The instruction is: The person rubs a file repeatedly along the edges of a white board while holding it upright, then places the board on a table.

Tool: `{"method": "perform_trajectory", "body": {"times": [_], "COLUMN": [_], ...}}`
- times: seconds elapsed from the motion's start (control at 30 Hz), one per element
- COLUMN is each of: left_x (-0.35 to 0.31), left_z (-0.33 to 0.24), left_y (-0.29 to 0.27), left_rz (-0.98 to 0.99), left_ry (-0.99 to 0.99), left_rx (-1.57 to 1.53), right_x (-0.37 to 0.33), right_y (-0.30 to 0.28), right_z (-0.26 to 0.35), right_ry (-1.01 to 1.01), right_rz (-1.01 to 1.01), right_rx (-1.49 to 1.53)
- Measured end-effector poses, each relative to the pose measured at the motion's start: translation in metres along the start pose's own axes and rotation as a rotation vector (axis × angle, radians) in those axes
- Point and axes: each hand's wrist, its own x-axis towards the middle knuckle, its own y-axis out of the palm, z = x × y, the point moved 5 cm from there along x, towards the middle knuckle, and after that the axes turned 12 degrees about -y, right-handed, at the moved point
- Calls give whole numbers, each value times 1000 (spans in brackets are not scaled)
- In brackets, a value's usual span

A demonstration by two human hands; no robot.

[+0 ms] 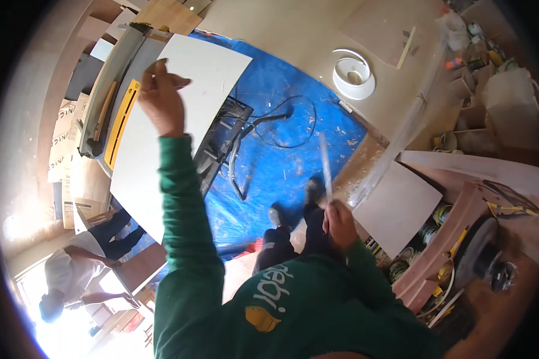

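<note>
The left hand [163, 99] is extended over a white board [206, 75], fingers loosely parted and nothing visible between them; whether it touches the surface cannot be determined. The right hand [339, 224] is closed around the lower end of a long thin strip [325, 164], which stands up and away from the body, well apart from the board. The strip is blurred, so its material and edges cannot be confirmed. Principal risk: held at one end only, the strip may whip or tilt if swung, and could mark the board on contact. Secondary risk: the board appears to lie across a dark frame [221, 134] whose bearing is largely hidden; a push on an unsupported margin might tip or slide it. A yellow level [123, 122] lies along its left edge and could be knocked by a sideways shift. Underfoot, the blue sheet [275, 170] is creased and littered, with a black cable [313, 122] looped upon it; a step forward could catch or slip. A co-worker [81, 263] bends near the board's lower end, and an unannounced movement of the board might strike that person.
</note>
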Motion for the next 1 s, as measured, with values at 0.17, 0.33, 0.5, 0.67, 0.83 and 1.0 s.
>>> {"method": "perform_trajectory", "body": {"times": [0.17, 0.33, 0.5, 0.67, 0.83, 1.0], "left_x": [44, 90, 127, 114, 125, 116], "left_z": [108, 177, 197, 191, 186, 190], "left_y": [-72, -83, -99, -84, -93, -83], "left_rz": [176, 183, 167, 266, 209, 362], "left_ry": [117, 242, 321, 422, 388, 499], "left_rx": [761, 1104, 1269, 1213, 1221, 1370], "right_x": [95, 157, 175, 195, 223, 254], "right_y": [66, 147, 223, 261, 280, 253], "right_z": [21, -4, -42, -69, -10, 6], "right_ry": [-87, -592, -729, -834, -1066, -963], "right_rz": [45, 63, 96, 116, -93, -79], "right_rx": [29, -124, -1, -109, -325, -294]}}
